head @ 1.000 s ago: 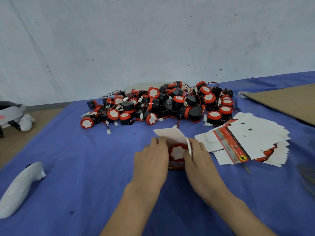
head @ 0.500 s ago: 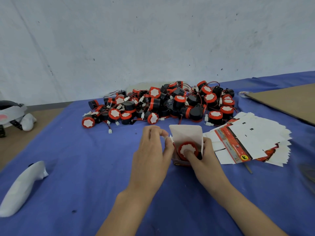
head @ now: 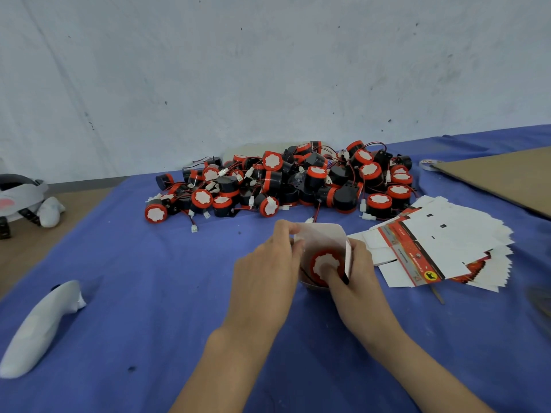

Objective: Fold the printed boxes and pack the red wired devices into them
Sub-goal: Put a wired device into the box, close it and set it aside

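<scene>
Blue-clothed bench (head: pixel 149 293): work area.
Heap of red wired devices (head: pixel 286 186) at far side, unpacked; bulk of task judged outstanding.
Stack of flat printed boxes (head: pixel 441 245) right of centre, unfolded. Red strip print too small to read; yellow round mark with black animal figure; no brand legible.
Left hand (head: pixel 265 269): pinching left flap edge.
Right hand (head: pixel 354 278): fingers curled round right wall, thumb pressing down.
Open box (head: pixel 325 236) at centre, top flap raised.
Seated device (head: pixel 319 263) inside box, under thumb.
Step in hand: seating device. Next, by judgement: tuck wire in, fold side flaps, close top flap.
</scene>
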Motion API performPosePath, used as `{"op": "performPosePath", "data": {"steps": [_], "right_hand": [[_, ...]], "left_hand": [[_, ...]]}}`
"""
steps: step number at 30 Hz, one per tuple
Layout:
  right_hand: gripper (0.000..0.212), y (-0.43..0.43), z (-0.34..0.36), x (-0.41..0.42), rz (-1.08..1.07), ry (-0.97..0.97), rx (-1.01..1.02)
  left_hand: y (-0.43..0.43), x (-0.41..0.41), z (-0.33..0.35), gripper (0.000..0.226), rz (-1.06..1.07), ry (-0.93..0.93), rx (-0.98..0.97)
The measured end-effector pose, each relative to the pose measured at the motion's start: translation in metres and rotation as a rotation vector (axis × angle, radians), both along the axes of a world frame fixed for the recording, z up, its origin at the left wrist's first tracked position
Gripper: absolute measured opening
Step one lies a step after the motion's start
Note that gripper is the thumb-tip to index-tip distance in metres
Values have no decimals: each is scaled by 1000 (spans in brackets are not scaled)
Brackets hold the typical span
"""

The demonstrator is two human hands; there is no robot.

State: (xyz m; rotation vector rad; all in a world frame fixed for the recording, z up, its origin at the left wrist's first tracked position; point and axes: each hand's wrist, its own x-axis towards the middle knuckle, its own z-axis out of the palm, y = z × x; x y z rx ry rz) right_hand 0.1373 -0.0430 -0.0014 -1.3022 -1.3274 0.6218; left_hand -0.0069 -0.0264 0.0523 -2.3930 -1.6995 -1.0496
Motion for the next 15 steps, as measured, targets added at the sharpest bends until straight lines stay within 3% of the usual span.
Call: {"op": "performPosePath", "data": {"steps": [4,8,15], "right_hand": [[36,-1,-1,-1,-14,-11,9],[36,0,-1,-2,-25,-18,24],[31,-5,3,-5,-7,-26,56]], "left_hand": [[2,3,-4,25,13,179,26],[0,5,-5,25,29,183,29],[-1,8,-6,17,-27,-254,-145]]}}
